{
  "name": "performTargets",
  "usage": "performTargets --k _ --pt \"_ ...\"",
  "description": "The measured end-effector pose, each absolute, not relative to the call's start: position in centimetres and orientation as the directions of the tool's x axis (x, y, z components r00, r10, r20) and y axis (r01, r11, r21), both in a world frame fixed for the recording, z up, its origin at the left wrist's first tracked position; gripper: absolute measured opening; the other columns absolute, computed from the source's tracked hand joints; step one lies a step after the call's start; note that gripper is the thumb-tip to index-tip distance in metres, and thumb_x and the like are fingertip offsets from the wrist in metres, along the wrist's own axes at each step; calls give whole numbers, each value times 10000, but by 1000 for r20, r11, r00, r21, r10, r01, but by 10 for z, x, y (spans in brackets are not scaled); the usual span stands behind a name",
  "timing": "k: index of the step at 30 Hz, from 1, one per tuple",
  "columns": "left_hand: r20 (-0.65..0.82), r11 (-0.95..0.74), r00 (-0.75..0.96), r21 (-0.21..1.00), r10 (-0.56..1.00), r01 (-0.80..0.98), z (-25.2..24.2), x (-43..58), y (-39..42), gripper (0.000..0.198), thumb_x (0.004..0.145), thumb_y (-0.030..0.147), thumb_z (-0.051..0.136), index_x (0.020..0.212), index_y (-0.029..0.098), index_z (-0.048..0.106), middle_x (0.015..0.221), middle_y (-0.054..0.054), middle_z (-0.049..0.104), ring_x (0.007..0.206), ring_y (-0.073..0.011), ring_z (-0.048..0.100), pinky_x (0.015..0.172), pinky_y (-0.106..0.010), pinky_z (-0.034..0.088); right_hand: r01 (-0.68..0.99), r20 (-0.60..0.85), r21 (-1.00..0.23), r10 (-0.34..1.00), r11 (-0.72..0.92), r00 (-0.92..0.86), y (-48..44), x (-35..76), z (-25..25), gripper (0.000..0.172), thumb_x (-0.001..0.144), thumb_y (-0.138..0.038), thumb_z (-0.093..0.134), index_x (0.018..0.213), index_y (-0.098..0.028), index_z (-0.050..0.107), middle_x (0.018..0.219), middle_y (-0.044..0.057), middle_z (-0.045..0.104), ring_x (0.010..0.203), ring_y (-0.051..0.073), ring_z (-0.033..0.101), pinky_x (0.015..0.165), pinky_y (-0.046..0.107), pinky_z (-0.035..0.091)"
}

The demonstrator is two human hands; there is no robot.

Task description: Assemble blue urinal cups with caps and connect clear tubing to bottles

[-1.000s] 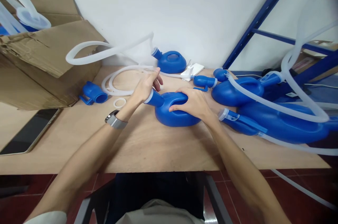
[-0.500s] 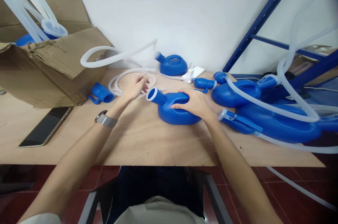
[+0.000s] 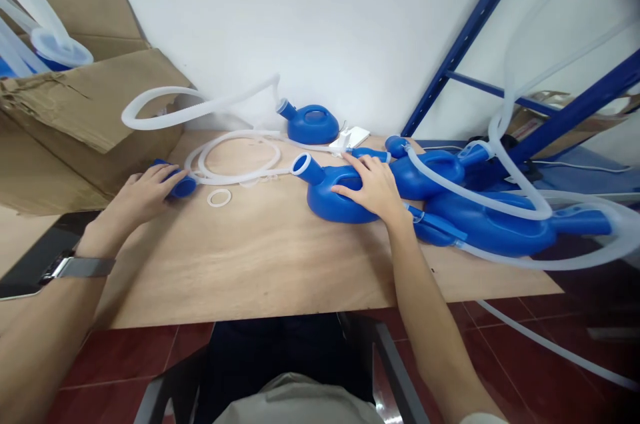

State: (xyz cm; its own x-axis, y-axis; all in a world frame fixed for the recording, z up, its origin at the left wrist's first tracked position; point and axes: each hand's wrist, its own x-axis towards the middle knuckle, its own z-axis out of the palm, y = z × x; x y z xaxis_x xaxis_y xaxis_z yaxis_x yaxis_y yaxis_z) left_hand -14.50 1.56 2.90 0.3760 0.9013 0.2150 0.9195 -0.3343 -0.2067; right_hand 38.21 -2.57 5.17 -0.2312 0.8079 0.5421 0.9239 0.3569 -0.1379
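Observation:
My left hand (image 3: 143,196) lies over a small blue cup-shaped piece (image 3: 184,186) beside the cardboard box, its fingers closed around it. Part of that piece is hidden under the hand. My right hand (image 3: 374,187) grips a blue urinal bottle (image 3: 334,205) from above, at its handle. The bottle stands on the table with its open, white-rimmed neck tilted up to the left. Between the two hands, a flat white ring (image 3: 219,198) lies on the wood. Behind it a translucent hose (image 3: 235,179) is coiled.
At left stands an open cardboard box (image 3: 95,101) with hoses sticking out, a phone (image 3: 47,247) in front. Another blue bottle (image 3: 314,125) with a hose stands by the wall. Several blue bottles (image 3: 495,227) with hoses crowd the right side, near a blue metal rack (image 3: 465,44).
My left hand has gone left from the coiled hose to the blue cup-shaped piece. A white ring now shows on the table. My right hand stays on the bottle; the view has shifted.

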Motion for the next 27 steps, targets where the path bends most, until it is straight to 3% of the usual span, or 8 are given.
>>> performTargets --k 4,7,9,13,18,21,24,27 --pt "220 -378 417 -197 882 905 33 -140 21 524 929 211 442 1409 155 643 1477 -187 622 1366 -346 536 1099 -536 419 848 640 -34 663 528 -387 -40 332 60 654 980 -338 650 1599 -216 479 1565 198 490 1480 430 418 1199 668 353" --pt "231 -378 405 -153 885 913 33 -136 24 564 895 306 512 1424 159 641 1477 -172 624 1346 -358 557 1098 -502 431 609 496 7 526 793 -691 -43 255 51 571 1009 -226 586 1572 -267 506 1502 141 578 1428 345 487 1221 587 372" --pt "237 -389 408 -126 882 913 33 -136 25 604 858 352 554 1410 121 640 1507 -188 609 1405 -370 530 1140 -479 414 567 422 -39 528 823 -737 -36 201 33 506 1042 -226 550 1547 -250 531 1543 151 559 1463 347 460 1218 579 384" --pt "198 -369 378 -82 904 926 35 -136 18 618 839 401 544 1385 121 619 1523 -200 615 1470 -367 503 1230 -531 330 619 322 -227 658 752 -681 -9 126 -9 506 1053 -273 589 1547 -192 519 1715 182 366 1575 360 339 1251 564 361" --pt "222 -282 235 209 946 936 47 -132 -5 688 777 644 642 1298 197 673 1298 -107 765 1163 -328 702 1077 -435 519 579 306 -373 685 725 -661 3 117 -29 236 1100 -274 520 1255 -217 688 1403 135 672 1371 312 560 1146 516 471" --pt "205 -210 127 458 971 864 53 -119 -13 751 701 739 724 1227 202 715 1253 -76 785 1103 -323 727 999 -397 579 511 351 -478 689 714 -635 2 141 -28 184 1079 -197 530 1147 -224 699 1362 127 677 1288 287 607 1098 476 503" --pt "186 -215 130 573 974 791 54 -90 -12 817 680 762 746 1247 174 722 1222 -112 789 1051 -332 745 954 -419 609 320 383 -774 806 547 -451 5 169 -23 142 1073 -276 559 1075 -222 690 1315 102 688 1200 243 662 1069 423 532" --pt "246 -342 241 583 939 738 50 -48 -7 775 734 754 720 1255 181 724 1228 -152 778 1073 -346 735 952 -459 612 -42 236 -971 926 234 -294 11 192 -17 240 1074 -431 523 1071 -238 667 1142 51 740 1020 201 728 909 351 605"
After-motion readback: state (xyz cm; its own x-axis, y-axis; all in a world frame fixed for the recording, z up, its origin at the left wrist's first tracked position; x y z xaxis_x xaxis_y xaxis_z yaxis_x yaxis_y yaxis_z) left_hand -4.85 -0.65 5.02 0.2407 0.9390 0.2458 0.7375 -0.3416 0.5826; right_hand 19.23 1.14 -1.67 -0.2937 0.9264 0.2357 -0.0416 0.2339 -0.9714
